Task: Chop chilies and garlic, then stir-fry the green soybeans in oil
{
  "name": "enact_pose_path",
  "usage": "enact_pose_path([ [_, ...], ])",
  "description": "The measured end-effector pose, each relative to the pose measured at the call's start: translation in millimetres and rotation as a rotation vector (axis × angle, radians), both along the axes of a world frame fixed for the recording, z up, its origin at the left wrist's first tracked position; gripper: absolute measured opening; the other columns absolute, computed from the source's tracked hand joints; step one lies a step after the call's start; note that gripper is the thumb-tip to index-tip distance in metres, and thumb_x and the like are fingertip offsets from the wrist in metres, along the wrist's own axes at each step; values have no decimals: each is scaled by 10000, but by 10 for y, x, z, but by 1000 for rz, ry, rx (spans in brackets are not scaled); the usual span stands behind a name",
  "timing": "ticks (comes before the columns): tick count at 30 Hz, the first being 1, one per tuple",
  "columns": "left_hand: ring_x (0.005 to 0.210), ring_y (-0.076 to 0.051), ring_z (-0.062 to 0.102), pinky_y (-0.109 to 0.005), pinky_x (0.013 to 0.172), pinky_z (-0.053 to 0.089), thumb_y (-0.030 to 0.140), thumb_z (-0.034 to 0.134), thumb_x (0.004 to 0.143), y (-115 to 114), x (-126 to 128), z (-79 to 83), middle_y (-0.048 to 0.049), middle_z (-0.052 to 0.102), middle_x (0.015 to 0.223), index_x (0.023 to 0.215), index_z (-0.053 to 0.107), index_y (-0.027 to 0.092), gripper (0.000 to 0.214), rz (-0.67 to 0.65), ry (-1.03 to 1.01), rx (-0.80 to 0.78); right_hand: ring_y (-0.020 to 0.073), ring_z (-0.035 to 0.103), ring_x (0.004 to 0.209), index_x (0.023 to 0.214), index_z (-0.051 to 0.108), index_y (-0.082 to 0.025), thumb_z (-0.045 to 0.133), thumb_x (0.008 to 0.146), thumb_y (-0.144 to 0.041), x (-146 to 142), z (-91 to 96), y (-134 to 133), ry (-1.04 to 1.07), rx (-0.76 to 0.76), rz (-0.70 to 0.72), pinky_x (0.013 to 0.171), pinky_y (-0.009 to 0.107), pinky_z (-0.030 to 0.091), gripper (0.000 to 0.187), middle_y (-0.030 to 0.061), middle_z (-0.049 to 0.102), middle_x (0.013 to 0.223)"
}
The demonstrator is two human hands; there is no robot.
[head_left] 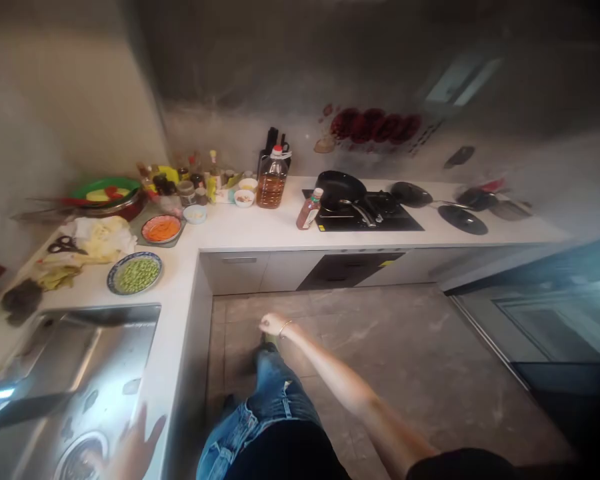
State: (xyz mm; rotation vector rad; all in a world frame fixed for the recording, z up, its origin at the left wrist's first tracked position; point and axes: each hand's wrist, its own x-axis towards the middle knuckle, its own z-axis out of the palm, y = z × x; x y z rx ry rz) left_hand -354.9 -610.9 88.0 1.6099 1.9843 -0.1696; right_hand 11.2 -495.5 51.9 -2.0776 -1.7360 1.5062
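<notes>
My left hand (134, 443) is over the right edge of the steel sink (105, 353), blurred, with its fingers apart and nothing seen in it. My right hand (275, 325) hangs out over the floor in front of my leg, a bangle at the wrist. Its fingers are curled closed, and I see no object in them. A blue-rimmed plate of green peas or beans (139, 275) sits on the counter just behind the sink. Farther back is a bowl of shredded orange food (161, 229), probably carrot.
A black wok (340, 189) stands on the hob, with a sauce bottle (309, 210) at its left. Along the wall are an oil jug (272, 180), small bowls and seasoning bottles. Scissors (66, 245) lie by crumpled plastic. Pan lids (463, 219) rest at right.
</notes>
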Motion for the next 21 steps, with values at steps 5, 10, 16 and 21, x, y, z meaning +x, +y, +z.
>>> enact_pose_path([
  [5, 1353, -304, 461, -641, 1154, -8, 343, 444, 853, 1109, 1650, -19, -146, 616, 1324, 1523, 239, 240, 709, -254, -222, 207, 176, 707, 688, 1146, 663, -142, 386, 987, -321, 1525, 166, 826, -63, 271, -197, 610, 241, 517, 366, 116, 744, 918],
  [10, 1354, -208, 470, -536, 1172, -124, 320, 423, 890, 2093, 3443, -10, -96, 600, 1360, 1535, 144, 292, 703, -520, -503, 269, 228, 667, 1006, 1334, 555, -147, 452, 967, -327, 2791, 676, 2027, -255, 742, -427, 904, 307, 481, 421, 145, 684, 1129],
  [16, 1391, -214, 419, -536, 1199, 11, 337, 484, 878, 2608, 4742, -181, -111, 558, 1403, 1520, 167, 276, 720, -383, -744, 261, 277, 659, 1037, 1476, 352, -216, 507, 903, -553, 3539, 1052, 3088, -471, 564, -257, 821, 334, 498, 682, 180, 577, 1295],
  [21, 1358, -275, 460, -486, 1142, 307, 447, 578, 818, 2980, 5184, -473, -170, 557, 1374, 1490, 242, 204, 790, -143, -880, 341, 254, 678, 993, 1281, 540, -167, 508, 924, -419, 3706, 1135, 3294, -500, 523, -8, 766, 295, 488, 439, 160, 700, 1106],
])
